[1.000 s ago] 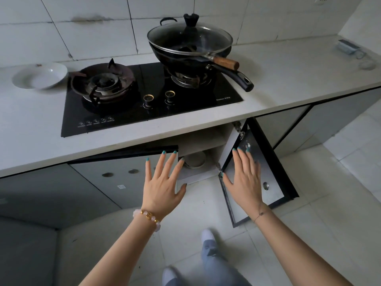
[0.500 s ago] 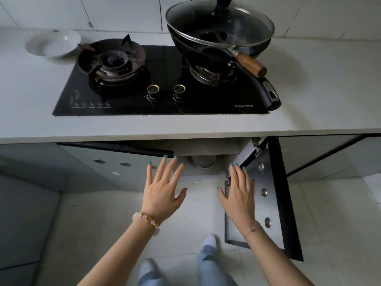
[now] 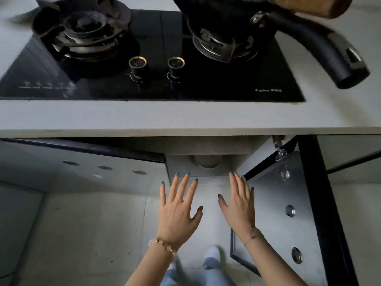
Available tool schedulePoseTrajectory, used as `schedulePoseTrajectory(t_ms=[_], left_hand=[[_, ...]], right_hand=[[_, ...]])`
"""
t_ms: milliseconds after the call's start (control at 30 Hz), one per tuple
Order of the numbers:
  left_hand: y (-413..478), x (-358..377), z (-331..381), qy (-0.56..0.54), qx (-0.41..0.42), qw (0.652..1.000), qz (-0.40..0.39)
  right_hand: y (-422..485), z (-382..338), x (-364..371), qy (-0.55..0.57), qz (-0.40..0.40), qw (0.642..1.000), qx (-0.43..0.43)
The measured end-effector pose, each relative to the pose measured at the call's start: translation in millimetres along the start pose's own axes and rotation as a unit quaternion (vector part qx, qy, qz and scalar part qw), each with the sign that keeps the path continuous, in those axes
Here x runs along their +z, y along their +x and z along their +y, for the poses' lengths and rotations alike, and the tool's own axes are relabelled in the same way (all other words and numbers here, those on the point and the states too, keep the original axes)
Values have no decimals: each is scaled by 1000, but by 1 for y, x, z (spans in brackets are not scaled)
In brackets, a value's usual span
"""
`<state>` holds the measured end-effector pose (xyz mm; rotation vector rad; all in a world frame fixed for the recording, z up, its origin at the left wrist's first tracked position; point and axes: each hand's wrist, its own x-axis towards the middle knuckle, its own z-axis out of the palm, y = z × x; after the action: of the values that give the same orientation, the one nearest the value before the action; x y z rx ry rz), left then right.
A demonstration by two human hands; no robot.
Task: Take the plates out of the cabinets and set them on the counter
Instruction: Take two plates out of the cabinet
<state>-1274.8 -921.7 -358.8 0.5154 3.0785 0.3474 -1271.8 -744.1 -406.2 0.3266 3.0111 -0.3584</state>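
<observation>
Head cam looks straight down past jeans (image 3: 210, 271) to both hands, held out flat with fingers straight and spread, gripping nothing. The left hand (image 3: 177, 211) wears a bead bracelet, and the right hand (image 3: 239, 207) sits just beside the swung-open right door (image 3: 284, 213). My guess is they're aimed at the gap between the doors, ready to reach in. The left door (image 3: 103, 168) looks only partly open. Further in, tucked under the worktop's lip, is a pale round stack, probably the plates (image 3: 207, 162), mostly hidden. Beyond is the counter (image 3: 185, 118), then the black hob (image 3: 156, 83), with a wok handle (image 3: 321, 44) sticking out far right.
</observation>
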Motion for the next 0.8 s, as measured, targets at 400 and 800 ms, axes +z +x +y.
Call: schedulePoseTrajectory(t_ms=[400,800], left_hand=[[39,217,-56,-10,56,998,-15],[81,380,-92,-151,65,985,44]], right_hand=[[103,70,214,-25,37,999,21],[228,125,384,414,15,897,155]])
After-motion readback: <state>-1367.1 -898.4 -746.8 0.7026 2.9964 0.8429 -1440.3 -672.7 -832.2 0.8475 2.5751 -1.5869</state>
